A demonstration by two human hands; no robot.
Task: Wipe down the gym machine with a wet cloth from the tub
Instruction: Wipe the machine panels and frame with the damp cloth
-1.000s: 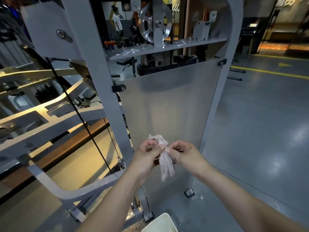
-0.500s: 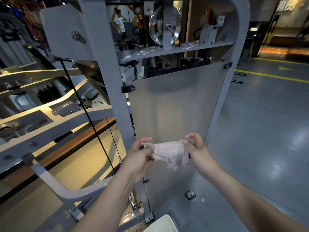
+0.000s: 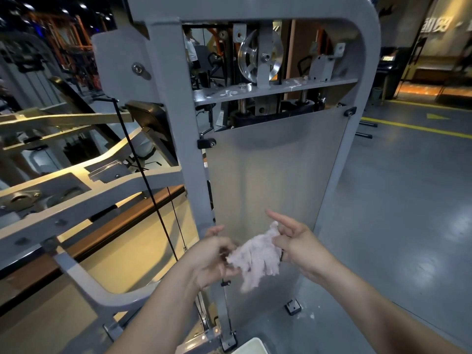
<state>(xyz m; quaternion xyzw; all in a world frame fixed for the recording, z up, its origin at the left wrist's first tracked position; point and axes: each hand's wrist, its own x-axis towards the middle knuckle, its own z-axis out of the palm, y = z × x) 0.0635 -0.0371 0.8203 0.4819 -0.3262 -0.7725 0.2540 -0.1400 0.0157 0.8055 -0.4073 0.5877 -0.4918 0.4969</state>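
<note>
A pale pinkish wet cloth (image 3: pixel 256 259) hangs crumpled between my two hands in front of the grey gym machine's flat metal panel (image 3: pixel 275 175). My left hand (image 3: pixel 213 254) pinches the cloth's left edge with curled fingers. My right hand (image 3: pixel 297 244) holds the cloth's right side against the palm, index finger pointing up and to the left. The machine's grey frame post (image 3: pixel 176 149) rises just left of the hands. A corner of the white tub (image 3: pixel 251 346) shows at the bottom edge.
A pulley wheel (image 3: pixel 260 56) and cross plate sit at the machine's top. A black cable (image 3: pixel 143 175) runs down on the left past grey lever arms. Grey floor with yellow lines (image 3: pixel 413 129) stretches to the right. A person stands far behind the machine.
The hands first spread the bunched cloth wide between them. Now they are closer again, the cloth droops lower, and my right index finger has straightened. The view has tilted up.
</note>
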